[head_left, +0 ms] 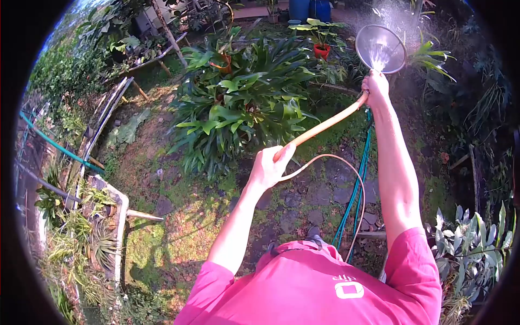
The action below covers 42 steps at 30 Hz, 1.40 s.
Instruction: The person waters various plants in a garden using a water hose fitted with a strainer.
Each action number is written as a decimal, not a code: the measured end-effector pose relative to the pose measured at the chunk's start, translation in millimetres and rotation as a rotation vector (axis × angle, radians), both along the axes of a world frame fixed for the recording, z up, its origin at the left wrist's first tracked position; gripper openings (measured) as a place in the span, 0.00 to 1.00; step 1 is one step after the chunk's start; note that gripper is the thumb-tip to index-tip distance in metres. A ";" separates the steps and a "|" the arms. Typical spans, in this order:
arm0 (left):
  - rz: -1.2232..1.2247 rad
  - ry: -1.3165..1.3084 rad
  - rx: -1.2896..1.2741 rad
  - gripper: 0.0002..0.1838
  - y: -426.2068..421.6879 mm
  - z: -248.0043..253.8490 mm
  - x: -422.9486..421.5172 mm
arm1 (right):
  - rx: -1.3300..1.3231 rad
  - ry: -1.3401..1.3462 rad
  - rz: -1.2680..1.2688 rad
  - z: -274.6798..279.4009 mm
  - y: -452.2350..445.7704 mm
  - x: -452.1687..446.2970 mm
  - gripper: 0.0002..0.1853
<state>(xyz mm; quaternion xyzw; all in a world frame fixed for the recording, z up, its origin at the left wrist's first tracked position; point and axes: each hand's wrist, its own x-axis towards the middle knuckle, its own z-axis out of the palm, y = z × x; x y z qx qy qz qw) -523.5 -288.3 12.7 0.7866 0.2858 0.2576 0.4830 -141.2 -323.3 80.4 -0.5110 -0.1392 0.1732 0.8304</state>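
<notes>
My right hand (376, 86), raised at the upper right, is closed around the upper end of an orange hose or pole (327, 124). Just beyond that fist is a round grey sieve-like disc (381, 49), with bright water spraying against it and upward. Lower and nearer the middle, my left hand (270, 164) is wrapped round the lower part of the orange length. A thin pale hose (346, 162) curves from below my left hand down toward my body. How the disc is attached is hidden behind my right hand.
A large leafy plant (244, 103) stands ahead of my left hand. Green hoses (355, 200) run down the stone path. A red pot (321, 51) and blue barrels (319, 10) are farther back. Wooden-edged beds (122, 233) lie left; silvery leaves (471, 238) are at right.
</notes>
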 end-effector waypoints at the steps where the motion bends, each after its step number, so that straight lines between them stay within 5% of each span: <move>1: 0.006 -0.022 -0.010 0.28 0.8 4.4 -13.6 | -0.020 -0.006 0.016 0.5 4.3 -14.8 0.03; 11: -0.068 0.007 -0.017 0.30 4.0 -3.0 -59.4 | -0.035 -0.051 -0.045 4.0 -9.0 -56.7 0.02; 21: -0.060 0.067 -0.015 0.33 -21.7 -15.1 -22.2 | -0.362 -0.141 -0.123 -1.8 -28.9 -11.9 0.06; 26: -0.080 0.084 0.055 0.32 -48.7 20.9 2.6 | -0.101 -0.101 -0.194 30.9 -64.4 2.9 0.04; 42: -0.132 -0.034 0.112 0.33 -137.0 33.2 43.7 | -0.101 -0.126 -0.204 54.6 -142.3 43.6 0.03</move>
